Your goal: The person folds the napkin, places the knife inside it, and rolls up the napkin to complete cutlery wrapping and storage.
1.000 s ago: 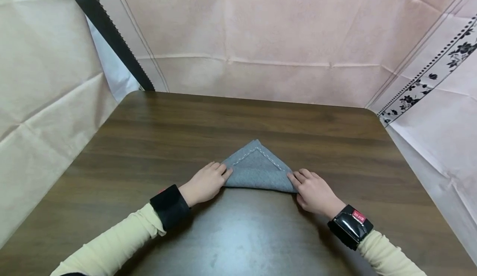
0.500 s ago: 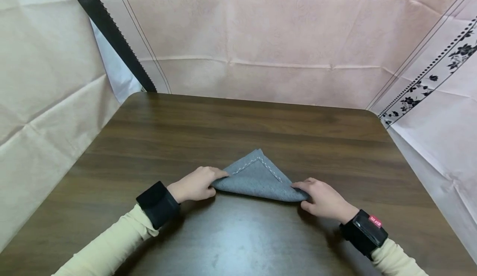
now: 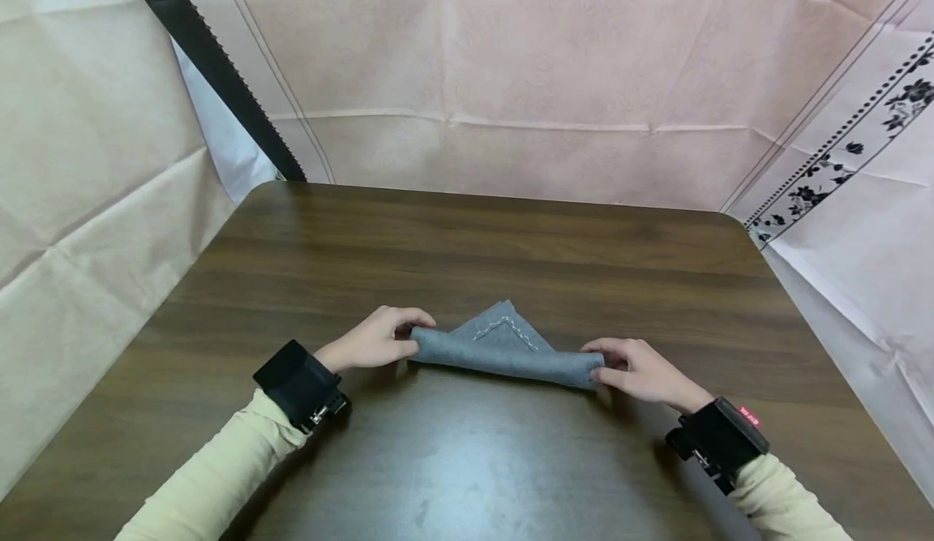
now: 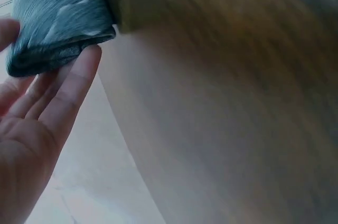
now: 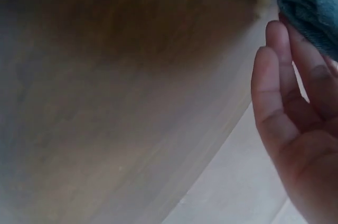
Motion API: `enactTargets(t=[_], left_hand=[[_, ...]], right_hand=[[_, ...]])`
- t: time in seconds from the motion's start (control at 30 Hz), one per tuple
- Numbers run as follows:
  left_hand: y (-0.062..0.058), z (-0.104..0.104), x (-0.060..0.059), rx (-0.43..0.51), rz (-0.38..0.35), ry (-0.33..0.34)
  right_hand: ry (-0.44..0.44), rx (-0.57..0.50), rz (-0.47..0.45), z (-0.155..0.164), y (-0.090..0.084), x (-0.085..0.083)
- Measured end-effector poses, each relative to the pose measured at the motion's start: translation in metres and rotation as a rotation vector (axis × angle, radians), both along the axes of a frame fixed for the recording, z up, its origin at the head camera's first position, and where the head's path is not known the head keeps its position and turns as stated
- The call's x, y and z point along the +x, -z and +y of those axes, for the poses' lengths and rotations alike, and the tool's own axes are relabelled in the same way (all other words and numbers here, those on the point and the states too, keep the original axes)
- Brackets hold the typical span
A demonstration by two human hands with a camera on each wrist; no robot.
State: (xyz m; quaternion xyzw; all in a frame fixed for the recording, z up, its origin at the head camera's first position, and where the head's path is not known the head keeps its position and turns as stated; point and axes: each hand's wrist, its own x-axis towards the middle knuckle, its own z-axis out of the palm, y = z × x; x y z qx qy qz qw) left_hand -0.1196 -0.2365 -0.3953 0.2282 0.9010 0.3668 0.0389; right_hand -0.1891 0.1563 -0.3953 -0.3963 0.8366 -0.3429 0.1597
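Note:
A grey-blue cloth with a white stitched line lies on the brown table. Its near part forms a thick roll running left to right, and a pointed flap sticks out beyond it on the far side. My left hand holds the left end of the roll between thumb and fingers. In the left wrist view, the layered cloth end sits between thumb and fingers. The right end is held by my right hand. The right wrist view shows fingers along the cloth end; the thumb is hidden there.
The wooden table has rounded far corners. Pale creased sheets hang behind it and at both sides. A black strip slants down at the far left. Both wrists wear black bands.
The cloth's near edge has been rolled away from me, so less of the triangular flap shows. My hands have moved apart to the roll's ends, and their fingers now lie around those ends.

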Motion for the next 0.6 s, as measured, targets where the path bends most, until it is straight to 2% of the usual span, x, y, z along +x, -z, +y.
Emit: enactTargets(t=[0.1, 0.23, 0.43, 0.5, 0.6], left_hand=[[0.003, -0.002, -0.003, -0.001, 0.018, -0.035], [0.003, -0.002, -0.006, -0.017, 0.063, -0.072], [-0.002, 0.007, -0.007, -0.165, 0.219, -0.161], [-0.004, 0.013, -0.006, -0.210, 0.260, -0.160], [-0.007, 0.021, -0.005, -0.256, 0.305, -0.121]], right_hand=[[0.064, 0.007, 0.015, -0.001, 0.001, -0.005], [0.145, 0.010, 0.077, -0.005, 0.003, -0.010], [0.264, -0.004, 0.189, -0.013, 0.001, -0.012], [0.284, -0.026, 0.248, -0.016, 0.000, -0.011], [0.276, -0.068, 0.359, -0.021, -0.002, -0.006]])
